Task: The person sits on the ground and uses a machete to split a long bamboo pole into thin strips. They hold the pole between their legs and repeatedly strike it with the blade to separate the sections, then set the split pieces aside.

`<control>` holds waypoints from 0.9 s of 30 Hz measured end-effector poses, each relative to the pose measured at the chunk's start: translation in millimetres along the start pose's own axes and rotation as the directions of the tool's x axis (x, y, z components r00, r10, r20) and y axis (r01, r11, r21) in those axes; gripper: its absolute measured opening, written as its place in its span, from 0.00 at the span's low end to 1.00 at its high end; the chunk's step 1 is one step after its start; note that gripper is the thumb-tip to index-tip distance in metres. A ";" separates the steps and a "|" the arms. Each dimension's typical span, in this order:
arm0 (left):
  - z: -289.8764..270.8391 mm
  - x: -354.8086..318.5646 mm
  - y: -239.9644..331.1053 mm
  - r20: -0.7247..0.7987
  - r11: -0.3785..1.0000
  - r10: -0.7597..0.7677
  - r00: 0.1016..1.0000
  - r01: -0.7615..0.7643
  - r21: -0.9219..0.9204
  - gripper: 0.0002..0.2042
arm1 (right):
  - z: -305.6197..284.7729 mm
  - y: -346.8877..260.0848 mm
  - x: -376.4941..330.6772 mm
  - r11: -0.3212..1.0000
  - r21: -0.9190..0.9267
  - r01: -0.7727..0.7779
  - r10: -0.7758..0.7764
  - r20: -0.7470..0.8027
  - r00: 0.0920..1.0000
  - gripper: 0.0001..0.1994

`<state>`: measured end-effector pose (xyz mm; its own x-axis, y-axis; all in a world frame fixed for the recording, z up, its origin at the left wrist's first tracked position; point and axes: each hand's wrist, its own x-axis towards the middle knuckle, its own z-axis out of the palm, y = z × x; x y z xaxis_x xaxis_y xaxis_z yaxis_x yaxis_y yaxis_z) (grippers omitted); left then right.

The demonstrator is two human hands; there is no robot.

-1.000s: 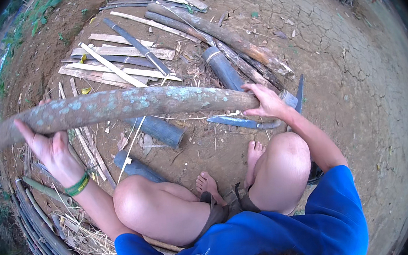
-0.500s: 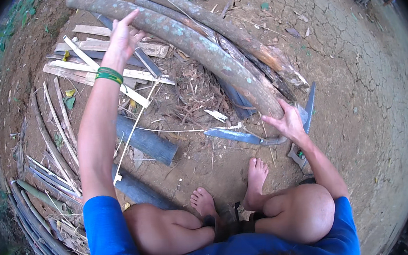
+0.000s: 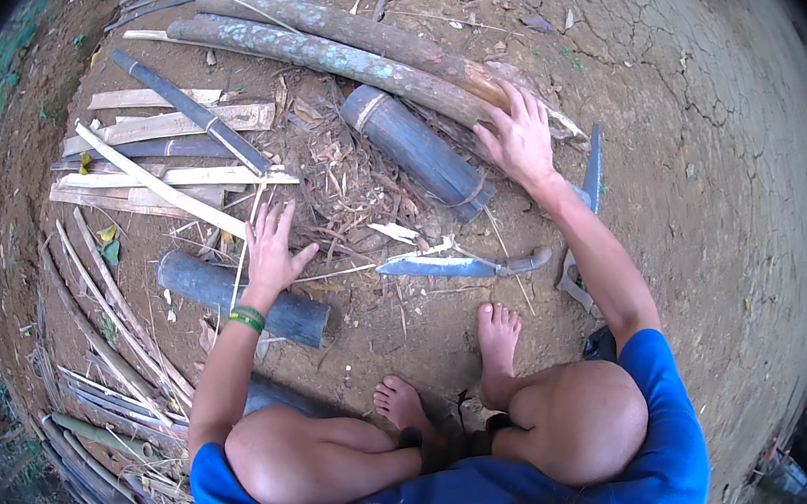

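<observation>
My left hand (image 3: 272, 255) is open with fingers spread, empty, just over a short grey bamboo section (image 3: 296, 316) and near the tip of a pale split strip (image 3: 152, 181). My right hand (image 3: 521, 144) has its fingers stretched apart at the near end of a lichen-spotted log (image 3: 342, 58); it seems to rest on the wood rather than wrap round it. That log lies along a second, brown log (image 3: 379, 36). Between my hands is another thick bamboo section (image 3: 420, 151). A machete (image 3: 440, 267) with a curved handle lies in front of my feet.
A handsaw (image 3: 595, 165) lies beyond my right forearm. Split bamboo slats (image 3: 170, 127) spread over the ground at the left, with a dark bamboo strip (image 3: 193, 112) across them. Long poles (image 3: 102, 490) are heaped at the lower left. Shavings (image 3: 356, 183) cover the middle.
The lichen-spotted log has moved away from me and now lies against the brown log, uncovering the bamboo section. My left hand has let go of it and come back; my right hand has shifted away from me.
</observation>
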<state>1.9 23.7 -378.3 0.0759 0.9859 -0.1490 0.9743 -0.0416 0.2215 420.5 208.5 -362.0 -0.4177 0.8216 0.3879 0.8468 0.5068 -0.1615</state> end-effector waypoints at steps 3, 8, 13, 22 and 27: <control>11.2 -30.6 -0.6 0.010 0.995 -0.083 0.996 0.083 0.050 0.45 | -4.1 50.7 -4.0 0.988 -0.023 -0.153 0.155 0.104 0.982 0.34; 24.5 -82.4 -20.6 0.054 0.978 -0.073 0.996 0.061 0.201 0.42 | -17.0 67.3 9.8 0.940 -0.142 -0.309 0.337 0.501 0.797 0.58; 26.6 -104.0 -25.0 0.017 0.983 -0.097 0.995 0.093 0.157 0.38 | -10.3 48.9 -1.2 0.953 -0.090 -0.288 0.293 0.504 0.812 0.61; 23.5 -116.6 -27.1 0.029 0.990 -0.088 0.996 0.084 0.117 0.39 | -0.7 79.5 -4.1 0.957 0.088 -0.277 0.200 0.491 0.848 0.46; 19.7 -118.1 -23.8 0.032 0.985 -0.096 0.995 0.091 0.145 0.39 | -34.5 34.8 21.2 0.975 -0.006 -0.224 0.216 0.299 0.929 0.37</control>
<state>-26.1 -94.9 -385.0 -0.0116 0.9796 -0.2006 0.9976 0.0251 0.0650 452.5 234.5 -328.0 -0.3040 0.9511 0.0541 0.9210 0.3080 -0.2386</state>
